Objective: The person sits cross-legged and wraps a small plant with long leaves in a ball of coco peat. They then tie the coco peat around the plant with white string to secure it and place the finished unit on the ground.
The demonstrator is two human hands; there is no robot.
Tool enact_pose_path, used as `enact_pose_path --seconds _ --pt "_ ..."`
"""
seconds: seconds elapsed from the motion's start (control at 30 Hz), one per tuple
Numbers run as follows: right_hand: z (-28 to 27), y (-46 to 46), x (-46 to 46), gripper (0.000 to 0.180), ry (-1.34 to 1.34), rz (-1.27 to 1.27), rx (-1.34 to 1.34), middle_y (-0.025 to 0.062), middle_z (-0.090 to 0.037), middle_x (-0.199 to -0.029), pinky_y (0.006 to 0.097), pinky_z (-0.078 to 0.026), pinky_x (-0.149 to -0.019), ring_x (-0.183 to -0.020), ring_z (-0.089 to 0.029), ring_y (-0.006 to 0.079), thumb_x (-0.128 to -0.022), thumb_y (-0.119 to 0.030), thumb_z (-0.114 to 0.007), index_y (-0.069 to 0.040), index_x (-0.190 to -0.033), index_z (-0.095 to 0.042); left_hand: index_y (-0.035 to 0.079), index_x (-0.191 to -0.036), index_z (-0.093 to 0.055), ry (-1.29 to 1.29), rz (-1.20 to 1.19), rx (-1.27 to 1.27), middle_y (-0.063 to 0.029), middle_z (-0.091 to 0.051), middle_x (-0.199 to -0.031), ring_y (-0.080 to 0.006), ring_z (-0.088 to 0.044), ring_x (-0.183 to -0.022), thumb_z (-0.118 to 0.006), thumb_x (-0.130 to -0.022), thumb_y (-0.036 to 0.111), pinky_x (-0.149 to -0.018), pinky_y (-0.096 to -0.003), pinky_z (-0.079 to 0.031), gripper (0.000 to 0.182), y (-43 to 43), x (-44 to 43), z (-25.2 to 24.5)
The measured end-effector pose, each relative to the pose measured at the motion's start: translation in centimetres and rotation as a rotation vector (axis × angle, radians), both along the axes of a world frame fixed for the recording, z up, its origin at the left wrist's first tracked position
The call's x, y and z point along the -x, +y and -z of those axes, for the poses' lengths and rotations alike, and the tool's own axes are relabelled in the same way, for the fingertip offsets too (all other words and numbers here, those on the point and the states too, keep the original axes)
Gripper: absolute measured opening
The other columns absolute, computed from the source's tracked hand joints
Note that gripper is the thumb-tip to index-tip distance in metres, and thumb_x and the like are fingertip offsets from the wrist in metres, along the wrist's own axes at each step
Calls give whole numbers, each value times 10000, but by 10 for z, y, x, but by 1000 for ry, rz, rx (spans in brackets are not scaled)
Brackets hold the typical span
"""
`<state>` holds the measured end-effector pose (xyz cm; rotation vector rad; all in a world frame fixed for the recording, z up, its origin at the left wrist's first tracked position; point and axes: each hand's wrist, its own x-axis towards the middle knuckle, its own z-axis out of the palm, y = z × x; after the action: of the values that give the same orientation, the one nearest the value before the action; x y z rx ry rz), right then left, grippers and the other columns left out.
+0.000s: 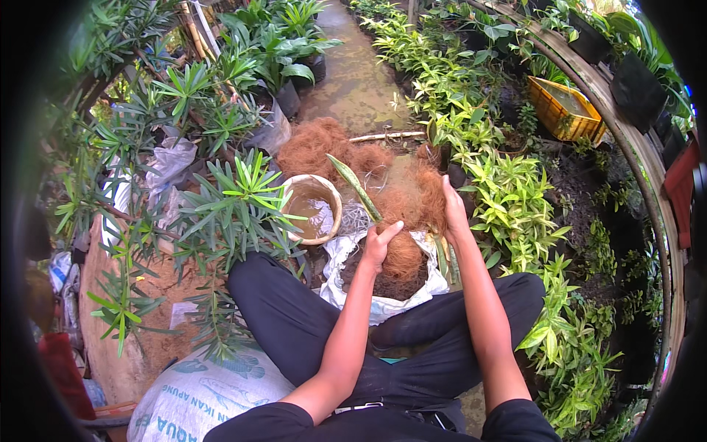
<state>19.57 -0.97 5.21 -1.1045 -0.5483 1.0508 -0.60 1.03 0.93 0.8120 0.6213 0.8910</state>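
Observation:
My left hand [378,246] grips a snake plant cutting at its lower end. Its single upright leaf [356,188], mottled with pale edges, leans up and left. A ball of brown coconut fibre [403,258] bulges beside that hand, over an open white sack [334,259] of dark soil. My right hand [455,212] holds a loose tuft of coconut fibre [432,193], its fingers nearly straight along the tuft's right side. More leaf pieces [446,257] lie by the sack's right rim, partly hidden by my right wrist.
Beyond the sack lies a heap of coconut fibre [315,146]. A round tub of murky water [337,201] stands left, near tangled pale strips [353,218]. Leafy plants [502,204] line the right; a branch [237,204] overhangs my left knee. A printed sack [221,387] sits lower left.

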Motion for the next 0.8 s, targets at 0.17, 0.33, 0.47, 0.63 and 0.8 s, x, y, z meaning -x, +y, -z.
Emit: enact_pose_path --seconds 0.17,0.33,0.47,0.63,0.8 --pt "33 -1 -7 536 -304 -66 34 80 -634 -1340 349 -481 -1049 -1212 -603 183 -961 -201 -741 -1 -1411 -529 -14 -1224 -656 80 14 51 -104 -707 -1123 -205 -689 -949 -756 -899 215 -849 -361 -561 410 8 3 7" --pt "12 -7 12 395 -152 -34 -94 99 -673 -1280 305 -526 -948 -1079 -676 205 -1000 -72 -649 -8 -1376 -548 7 -1237 -649 136 -90 146 -122 -701 -1110 -233 -698 -951 -751 -891 268 -847 -377 -572 446 11 9 5" --pt "23 -12 6 357 -651 -42 -25 129 -709 -1227 330 -510 -976 -1111 -672 208 -996 -108 -647 30 -1324 -609 27 -1232 -635 147 -104 232 -127 -694 -1091 -243 -702 -940 -748 -880 267 -840 -390 -584 440 18 11 8" --pt "24 -19 11 588 -959 -255 100 247 -623 -1377 388 -468 -1074 -1276 -608 332 -968 -301 -699 48 -1416 -546 32 -1159 -647 93 -78 197 -112 -693 -1052 -239 -709 -896 -728 -874 226 -793 -386 -601 354 23 16 16" --pt "3 -27 36 772 -972 -446 192 245 -580 -1434 399 -420 -1125 -1345 -551 325 -929 -455 -734 62 -1451 -497 31 -1137 -647 25 -40 167 -109 -703 -1003 -231 -712 -868 -706 -886 219 -777 -375 -605 319 22 17 16"
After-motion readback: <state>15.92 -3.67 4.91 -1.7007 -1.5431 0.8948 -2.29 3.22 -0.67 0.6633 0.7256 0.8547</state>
